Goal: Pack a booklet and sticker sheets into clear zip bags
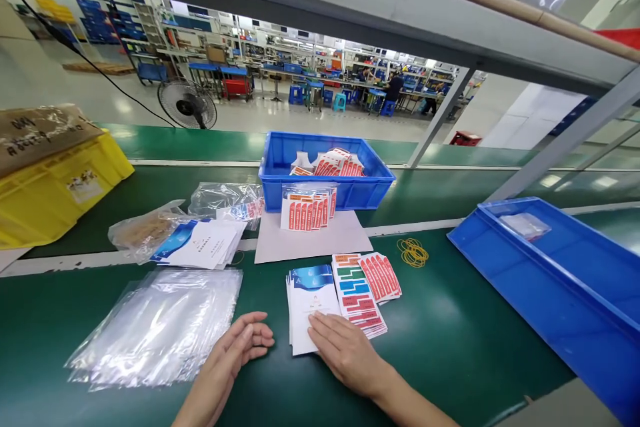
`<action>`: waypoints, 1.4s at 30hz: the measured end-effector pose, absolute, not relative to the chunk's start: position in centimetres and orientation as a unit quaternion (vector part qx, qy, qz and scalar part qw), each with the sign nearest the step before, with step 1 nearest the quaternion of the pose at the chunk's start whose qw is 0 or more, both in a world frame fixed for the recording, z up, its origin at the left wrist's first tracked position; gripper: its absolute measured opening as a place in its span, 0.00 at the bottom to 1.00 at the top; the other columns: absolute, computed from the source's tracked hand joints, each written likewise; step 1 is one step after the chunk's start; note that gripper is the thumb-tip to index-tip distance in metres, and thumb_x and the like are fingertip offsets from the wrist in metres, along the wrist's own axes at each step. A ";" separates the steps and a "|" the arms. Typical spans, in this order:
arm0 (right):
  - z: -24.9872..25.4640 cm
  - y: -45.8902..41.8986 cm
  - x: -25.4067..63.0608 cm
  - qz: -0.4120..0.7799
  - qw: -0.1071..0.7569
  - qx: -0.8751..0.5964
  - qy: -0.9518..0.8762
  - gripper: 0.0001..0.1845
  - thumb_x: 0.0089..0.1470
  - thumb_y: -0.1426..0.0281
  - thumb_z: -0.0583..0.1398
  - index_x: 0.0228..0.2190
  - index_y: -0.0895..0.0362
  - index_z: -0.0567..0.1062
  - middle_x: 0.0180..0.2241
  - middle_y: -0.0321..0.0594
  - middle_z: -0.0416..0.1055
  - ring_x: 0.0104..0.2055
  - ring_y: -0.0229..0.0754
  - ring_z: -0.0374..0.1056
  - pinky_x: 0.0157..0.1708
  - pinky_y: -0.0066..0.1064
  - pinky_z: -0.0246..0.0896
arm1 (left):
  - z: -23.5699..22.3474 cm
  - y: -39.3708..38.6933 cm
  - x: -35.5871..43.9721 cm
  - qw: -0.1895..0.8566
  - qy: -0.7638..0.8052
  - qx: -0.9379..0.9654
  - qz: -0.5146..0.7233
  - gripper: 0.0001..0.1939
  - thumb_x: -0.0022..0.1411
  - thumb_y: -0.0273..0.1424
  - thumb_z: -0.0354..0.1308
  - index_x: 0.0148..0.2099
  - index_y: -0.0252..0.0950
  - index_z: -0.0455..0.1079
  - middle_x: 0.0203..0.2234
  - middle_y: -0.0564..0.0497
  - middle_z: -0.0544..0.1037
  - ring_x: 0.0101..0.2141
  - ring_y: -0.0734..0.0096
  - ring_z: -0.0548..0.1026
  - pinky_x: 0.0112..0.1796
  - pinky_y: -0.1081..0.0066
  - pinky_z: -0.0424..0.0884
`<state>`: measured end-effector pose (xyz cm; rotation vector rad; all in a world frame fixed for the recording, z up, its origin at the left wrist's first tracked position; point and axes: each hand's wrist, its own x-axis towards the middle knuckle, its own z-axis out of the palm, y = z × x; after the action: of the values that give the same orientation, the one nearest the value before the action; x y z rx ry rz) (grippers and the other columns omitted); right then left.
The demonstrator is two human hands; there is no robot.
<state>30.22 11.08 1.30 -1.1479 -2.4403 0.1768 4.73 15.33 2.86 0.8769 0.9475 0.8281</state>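
Note:
My right hand (350, 353) lies with straight fingers across the lower right corner of a white booklet (305, 327) with a blue top band, the uppermost of a small stack. Its thumb is hidden. To the left, my left hand (240, 347) hovers over the green table with loosely curved fingers and nothing in it. Against the booklets' right side lies a stack of coloured label sheets (356, 290), partly under my right hand's fingers. Red-striped label cards (381, 277) overlap that stack. A pile of clear plastic bags (165, 327) lies beside my left hand.
Behind the stacks, a blue bin (327, 190) holds label cards, with a bagged set (305, 210) leaning on its front. More booklets (200, 243) lie at left near a yellow crate (65, 187). Yellow rubber bands (413, 253) and a large blue tray (540, 273) are at right.

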 end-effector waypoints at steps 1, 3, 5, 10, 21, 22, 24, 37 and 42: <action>1.3 11.1 29.9 0.023 0.253 -0.405 -0.878 0.24 0.61 0.79 0.50 0.59 0.58 0.61 0.55 0.47 0.67 0.60 0.45 0.60 0.56 0.39 0.61 | 2.7 15.1 5.1 0.737 0.424 0.387 0.356 0.19 0.63 0.42 0.52 0.49 0.36 0.70 0.37 0.46 0.77 0.41 0.61 0.74 0.44 0.63 0.68; 1.9 11.2 28.8 -0.045 0.325 -0.392 -0.859 0.22 0.59 0.80 0.51 0.54 0.62 0.67 0.51 0.48 0.72 0.57 0.45 0.64 0.53 0.38 0.65 | 2.3 14.4 5.9 0.781 0.398 0.351 0.329 0.19 0.63 0.41 0.52 0.48 0.34 0.71 0.38 0.43 0.79 0.42 0.59 0.75 0.46 0.62 0.68; 2.7 10.9 27.1 -0.066 0.355 -0.373 -0.855 0.18 0.58 0.78 0.53 0.51 0.64 0.70 0.49 0.47 0.73 0.56 0.44 0.65 0.54 0.36 0.64 | 1.8 13.7 6.5 0.828 0.368 0.275 0.321 0.20 0.63 0.41 0.52 0.48 0.31 0.72 0.39 0.40 0.80 0.43 0.55 0.76 0.48 0.59 0.69; 4.2 10.1 25.4 -0.046 0.351 -0.297 -0.887 0.16 0.60 0.63 0.55 0.46 0.59 0.72 0.45 0.37 0.76 0.53 0.38 0.67 0.57 0.32 0.59 | 1.9 13.3 6.6 0.786 0.440 0.133 0.412 0.21 0.58 0.26 0.58 0.54 0.26 0.68 0.40 0.37 0.81 0.45 0.47 0.76 0.49 0.51 0.70; 4.0 22.8 40.0 0.049 0.131 -0.563 -0.814 0.21 0.48 0.74 0.64 0.46 0.62 0.73 0.48 0.52 0.72 0.57 0.54 0.61 0.57 0.44 0.56 | 3.5 13.9 6.0 0.756 0.519 0.088 0.388 0.40 0.56 0.20 0.59 0.67 0.30 0.46 0.46 0.33 0.77 0.47 0.41 0.73 0.44 0.49 0.75; 3.8 23.1 40.0 0.058 0.131 -0.560 -0.816 0.18 0.48 0.74 0.64 0.43 0.61 0.74 0.45 0.50 0.73 0.55 0.53 0.63 0.55 0.43 0.57 | 3.5 14.0 6.0 0.754 0.522 0.089 0.388 0.40 0.56 0.20 0.60 0.67 0.29 0.46 0.46 0.33 0.77 0.47 0.41 0.73 0.44 0.49 0.75; 3.4 22.9 39.6 0.070 0.147 -0.561 -0.812 0.14 0.50 0.75 0.63 0.41 0.60 0.74 0.43 0.48 0.73 0.53 0.51 0.65 0.53 0.43 0.58 | 3.4 14.0 6.2 0.754 0.524 0.097 0.384 0.40 0.56 0.21 0.60 0.67 0.28 0.47 0.46 0.33 0.77 0.47 0.40 0.73 0.44 0.48 0.75; 10.4 19.7 34.0 0.206 0.348 -0.535 -0.742 0.08 0.60 0.66 0.56 0.34 0.57 0.72 0.34 0.37 0.74 0.34 0.36 0.70 0.34 0.26 0.64 | 4.2 13.3 7.3 0.797 0.472 0.075 0.370 0.36 0.56 0.27 0.61 0.65 0.30 0.53 0.47 0.34 0.77 0.50 0.41 0.70 0.50 0.47 0.69; 9.1 17.6 24.5 0.201 0.328 -0.464 -0.798 0.04 0.55 0.71 0.61 0.35 0.57 0.74 0.34 0.37 0.76 0.38 0.41 0.70 0.45 0.35 0.61 | 3.5 12.7 7.2 0.816 0.446 0.055 0.363 0.42 0.55 0.25 0.63 0.67 0.32 0.47 0.37 0.37 0.82 0.44 0.41 0.76 0.45 0.44 0.72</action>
<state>24.46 17.60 9.12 -1.2146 -2.0895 0.5256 7.15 12.71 3.53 0.1164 0.9515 0.7741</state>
